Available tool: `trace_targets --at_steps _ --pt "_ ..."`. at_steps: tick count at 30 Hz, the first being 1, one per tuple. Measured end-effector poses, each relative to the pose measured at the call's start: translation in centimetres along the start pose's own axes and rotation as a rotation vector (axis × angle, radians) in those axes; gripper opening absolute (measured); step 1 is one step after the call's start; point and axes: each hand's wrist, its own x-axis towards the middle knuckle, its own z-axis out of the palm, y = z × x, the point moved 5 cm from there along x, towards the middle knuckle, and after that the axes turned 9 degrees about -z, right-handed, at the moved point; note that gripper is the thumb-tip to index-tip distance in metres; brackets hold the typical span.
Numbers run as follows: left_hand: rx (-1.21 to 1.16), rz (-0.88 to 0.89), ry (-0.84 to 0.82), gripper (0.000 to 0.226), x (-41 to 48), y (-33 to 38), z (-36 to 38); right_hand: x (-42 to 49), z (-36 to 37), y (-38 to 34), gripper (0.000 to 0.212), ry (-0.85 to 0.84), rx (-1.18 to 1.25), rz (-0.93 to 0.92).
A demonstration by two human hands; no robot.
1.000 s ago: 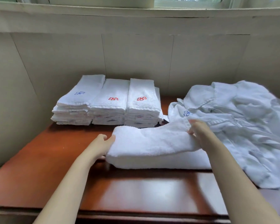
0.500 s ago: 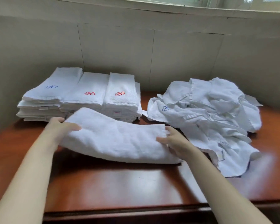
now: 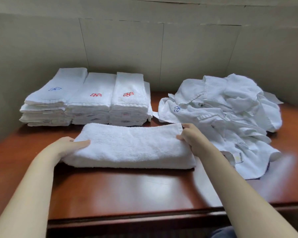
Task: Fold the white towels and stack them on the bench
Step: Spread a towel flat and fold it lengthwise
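**Desk:** What's the shot?

**Me:** A folded towel (image 3: 131, 146) lies across the worktop (image 3: 127, 191), just in front of the stacks. My left hand (image 3: 67, 146) grips its left end, thumb on top; my right hand (image 3: 190, 136) pinches its right end.

**Desk:** Doing it well?

**Me:** I'd judge: keep both ends level and the edges squared before lifting it.

**Desk:** Counts?

**Me:** Three folded stacks (image 3: 86, 100) side by side at the wall; one unfolded heap (image 3: 222, 114) right, its number untellable.
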Motion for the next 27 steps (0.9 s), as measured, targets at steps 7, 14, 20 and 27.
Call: trace_targets --at_steps 7,14,20,27 --pt "0.049 0.013 -0.056 0.057 -0.4 0.4 0.7 -0.5 -2.5 0.0 0.009 0.125 0.090 0.130" --pt "0.101 0.061 -0.047 0.044 -0.1 0.9 1.2 -0.3 -3.2 1.2 0.017 0.085 -0.265 -0.040" --pt "0.075 0.090 0.043 0.033 0.6 0.9 1.1 -0.4 -4.0 1.5 0.015 0.009 -0.307 -0.041" --pt "0.001 0.030 0.104 0.043 1.6 0.7 0.7 -0.1 -4.3 2.1 0.034 0.029 -0.256 -0.040"
